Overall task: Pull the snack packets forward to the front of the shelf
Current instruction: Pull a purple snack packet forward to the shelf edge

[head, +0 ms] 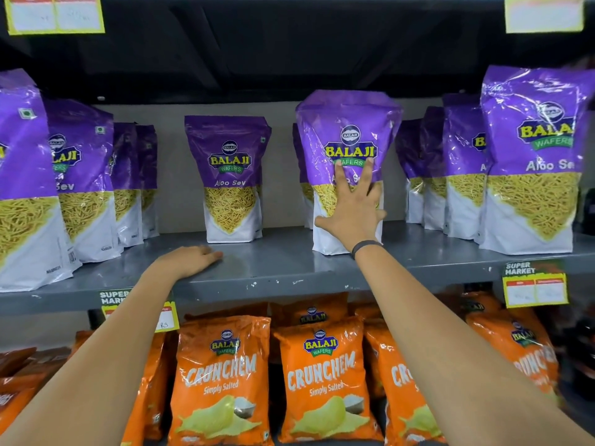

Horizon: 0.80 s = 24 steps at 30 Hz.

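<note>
Purple-and-white Aloo Sev packets stand in rows on a grey metal shelf [277,268]. My right hand [351,214] lies flat with fingers spread against the front of one packet [347,130] right of centre; it touches the packet without gripping it. Another packet [230,178] stands alone further back, left of centre. My left hand [190,260] rests palm down on the shelf near its front edge, in front of that packet, holding nothing. More packets stand at the left [29,188] and the right [531,162], close to the front edge.
Orange Crunchem packets [222,378] fill the shelf below. Yellow price tags [534,286] hang on the shelf's front edge. A dark upper shelf [289,43] with more tags overhangs the packets. Bare shelf surface lies between the two centre packets.
</note>
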Available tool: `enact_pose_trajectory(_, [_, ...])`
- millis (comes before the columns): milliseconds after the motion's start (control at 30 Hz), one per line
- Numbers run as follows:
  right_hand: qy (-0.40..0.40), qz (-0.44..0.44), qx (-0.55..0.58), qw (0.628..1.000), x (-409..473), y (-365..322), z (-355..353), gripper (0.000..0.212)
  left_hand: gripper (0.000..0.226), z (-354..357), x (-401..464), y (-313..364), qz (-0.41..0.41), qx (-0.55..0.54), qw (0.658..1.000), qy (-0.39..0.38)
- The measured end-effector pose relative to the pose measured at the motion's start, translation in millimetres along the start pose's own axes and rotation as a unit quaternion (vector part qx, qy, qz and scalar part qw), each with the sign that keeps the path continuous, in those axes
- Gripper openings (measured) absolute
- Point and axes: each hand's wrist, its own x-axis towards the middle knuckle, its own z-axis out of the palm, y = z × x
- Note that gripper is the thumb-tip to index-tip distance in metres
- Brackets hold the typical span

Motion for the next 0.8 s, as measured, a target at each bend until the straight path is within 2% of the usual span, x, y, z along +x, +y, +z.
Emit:
enact_pose_trajectory(367, [0.028, -0.004, -0.007, 1.0, -22, -1, -18, 0.111, 0.056, 0, 0, -1, 0.005, 0.002, 1.0, 0.006])
enact_pose_trajectory(533, [0.065, -0.007, 0.029, 0.997, -30, 6, -11, 0.106, 0.055, 0, 0, -1, 0.005, -0.003, 1.0, 0.008])
enact_pose_trajectory(667, [0.058, 0.029, 0.088, 0.994, -35, 14, -3, 0.113, 0.055, 0, 0, -1, 0.004, -0.003, 1.0, 0.009])
enact_pose_trajectory(800, [0.063, 0.028, 0.099, 0.993, -38, 16, -3, 0.106, 0.056, 0, 0, 1, 0.0, -0.004, 1.0, 0.009])
